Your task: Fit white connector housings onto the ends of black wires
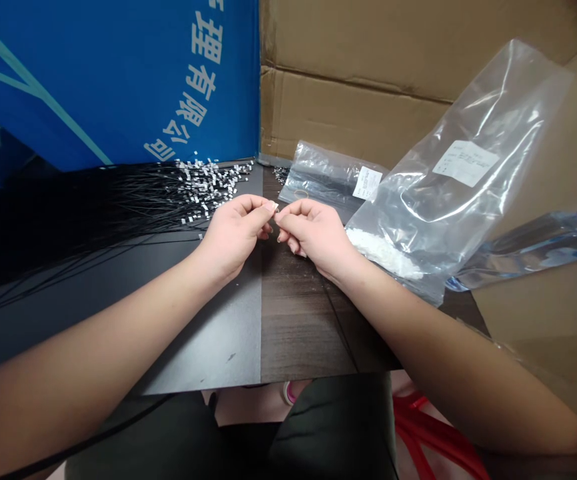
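Above the table, my left hand (236,230) and my right hand (316,233) meet fingertip to fingertip, each closed in a pinch. A tiny whitish bit shows at the left thumb tip; whether it is a nail or a held piece I cannot tell. From beneath my right hand a thin black wire (341,323) runs down across the wood toward the front edge, and its upper end is hidden by the fingers. Left of the hands lies a large bundle of black wires (68,213) with small white connectors (208,180) on their ends.
A clear plastic bag (468,167) with white small parts (383,253) stands at the right. Behind it lies a flatter labelled bag (323,183) with dark contents. A water bottle (533,247) is far right. Cardboard (348,113) and a blue panel (118,73) wall the back.
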The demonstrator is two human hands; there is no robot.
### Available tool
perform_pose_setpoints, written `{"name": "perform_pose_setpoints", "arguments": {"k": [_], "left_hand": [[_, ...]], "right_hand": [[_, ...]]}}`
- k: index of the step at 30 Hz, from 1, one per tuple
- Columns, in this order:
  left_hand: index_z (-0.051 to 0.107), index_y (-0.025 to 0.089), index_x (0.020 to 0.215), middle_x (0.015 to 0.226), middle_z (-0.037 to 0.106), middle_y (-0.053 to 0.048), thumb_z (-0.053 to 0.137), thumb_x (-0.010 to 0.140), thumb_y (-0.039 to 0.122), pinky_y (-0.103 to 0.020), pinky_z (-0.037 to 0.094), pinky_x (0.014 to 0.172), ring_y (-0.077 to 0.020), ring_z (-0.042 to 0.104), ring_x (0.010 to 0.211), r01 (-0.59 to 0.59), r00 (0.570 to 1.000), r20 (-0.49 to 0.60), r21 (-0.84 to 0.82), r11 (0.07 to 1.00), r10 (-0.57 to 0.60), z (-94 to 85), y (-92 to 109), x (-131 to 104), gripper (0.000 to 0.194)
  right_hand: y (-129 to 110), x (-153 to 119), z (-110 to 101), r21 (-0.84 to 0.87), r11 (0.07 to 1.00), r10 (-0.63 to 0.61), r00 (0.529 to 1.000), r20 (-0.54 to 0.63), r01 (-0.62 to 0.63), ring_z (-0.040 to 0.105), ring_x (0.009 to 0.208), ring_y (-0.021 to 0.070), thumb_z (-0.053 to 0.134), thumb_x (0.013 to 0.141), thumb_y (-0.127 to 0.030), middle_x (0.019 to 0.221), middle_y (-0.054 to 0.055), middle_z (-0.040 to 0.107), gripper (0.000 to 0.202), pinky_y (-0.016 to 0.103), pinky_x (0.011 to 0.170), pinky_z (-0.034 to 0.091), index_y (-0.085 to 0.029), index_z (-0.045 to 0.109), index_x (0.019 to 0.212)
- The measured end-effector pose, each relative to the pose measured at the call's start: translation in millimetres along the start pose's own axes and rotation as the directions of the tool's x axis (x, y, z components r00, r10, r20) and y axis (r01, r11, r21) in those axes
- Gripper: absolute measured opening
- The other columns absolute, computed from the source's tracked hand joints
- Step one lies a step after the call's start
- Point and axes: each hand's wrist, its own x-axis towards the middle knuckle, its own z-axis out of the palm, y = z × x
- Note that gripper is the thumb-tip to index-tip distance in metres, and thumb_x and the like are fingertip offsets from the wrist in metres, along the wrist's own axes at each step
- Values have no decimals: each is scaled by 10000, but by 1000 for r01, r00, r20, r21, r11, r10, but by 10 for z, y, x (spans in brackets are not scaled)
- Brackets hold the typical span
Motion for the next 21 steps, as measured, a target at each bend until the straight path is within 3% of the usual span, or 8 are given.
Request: {"name": "perform_pose_setpoints", "arguments": {"k": [13, 21], "left_hand": [[698, 170, 755, 720, 645, -26, 808, 806, 269, -262, 434, 633, -124, 544, 653, 1, 997, 74, -42, 999, 2, -27, 33, -5, 156], [700, 170, 749, 715, 622, -19, 817, 799, 271, -265, 436, 633, -120, 529, 651, 14, 997, 82, -50, 999, -10, -37, 46, 4, 162]], "right_hand": [[-41, 0, -16, 177, 978, 98, 992, 75, -110, 427, 389, 58, 747, 803, -220, 547, -45, 602, 177, 215, 375, 246, -200, 596, 713], [-54, -3, -11, 165, 981, 90, 994, 54, -98, 431, 400, 57, 741, 812, -231, 553, -48, 602, 172, 207, 375, 254, -204, 594, 727]]}}
